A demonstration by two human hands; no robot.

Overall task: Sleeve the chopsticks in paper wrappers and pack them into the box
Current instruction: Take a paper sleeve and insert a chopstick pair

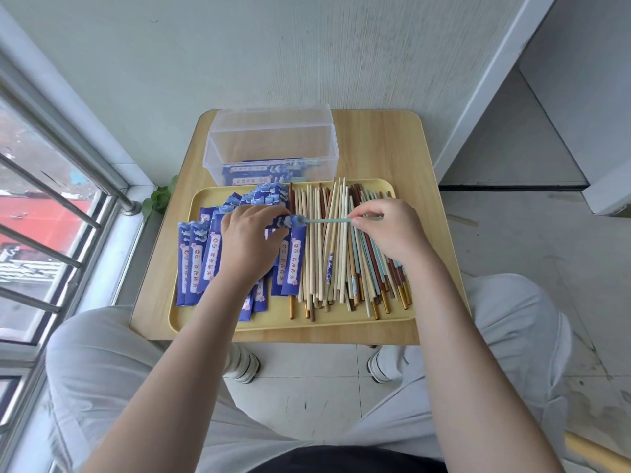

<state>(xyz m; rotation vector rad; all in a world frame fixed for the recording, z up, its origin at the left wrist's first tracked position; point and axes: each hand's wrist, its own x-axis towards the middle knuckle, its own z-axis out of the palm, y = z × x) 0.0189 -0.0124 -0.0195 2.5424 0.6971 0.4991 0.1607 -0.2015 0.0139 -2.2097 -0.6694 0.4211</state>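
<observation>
Pale wood table [382, 138] by a barred window is set with a yellow plastic tray [341, 324]. Above it, a pale blue chopstick [327, 220] is pinched by the right hand [389, 230] and partly fed into a blue printed paper wrapper [285, 221] gripped by the left hand [249, 240]. Loose chopsticks [341, 247], spare wrappers [198, 264] and a clear plastic box [273, 148] with sleeved pairs lie around. If pushed askew, the paper mouth could be crumpled or torn.
</observation>
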